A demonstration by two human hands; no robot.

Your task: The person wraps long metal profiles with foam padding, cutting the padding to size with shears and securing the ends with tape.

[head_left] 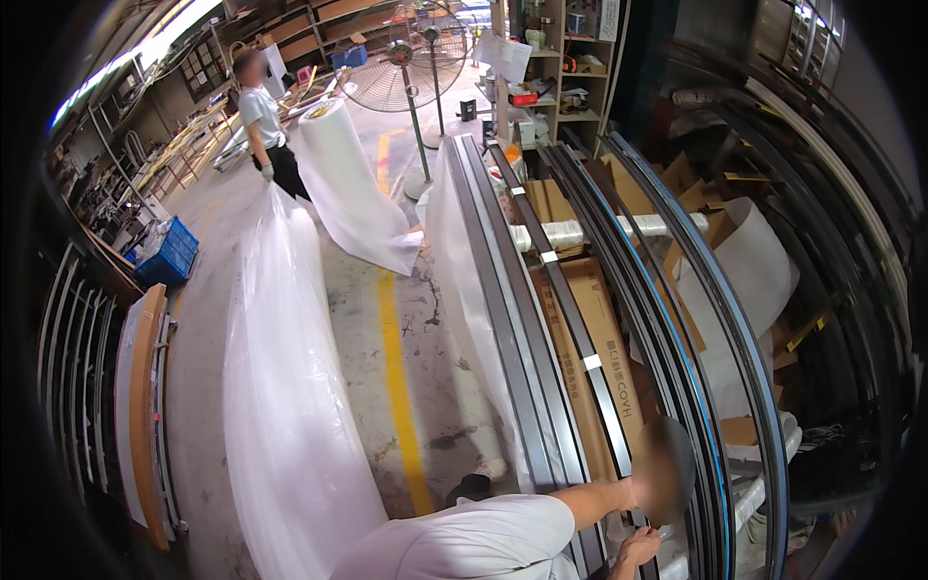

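Note:
Neither of my hands shows in the picture. A long sheet of clear, whitish plastic film (290, 387) stretches from the back left down to the lower edge; whatever holds its near end is out of sight. Its far end is gathered in the gloved hand of a standing person (261, 116). At the bottom, a co-worker in a grey shirt (483, 536) bends over long dark metal profiles (522, 319). One hand of that co-worker (638, 549) is at the profiles, near the lower edge; what it holds is too small to tell.
A big white roll of foam wrap (333, 145) lies partly unrolled on the floor beside a pedestal fan (411, 116). More bars with blue edging (720, 271) and a cardboard box (590, 338) lie right. A blue crate (166, 251) and leaning boards (145, 406) stand left.

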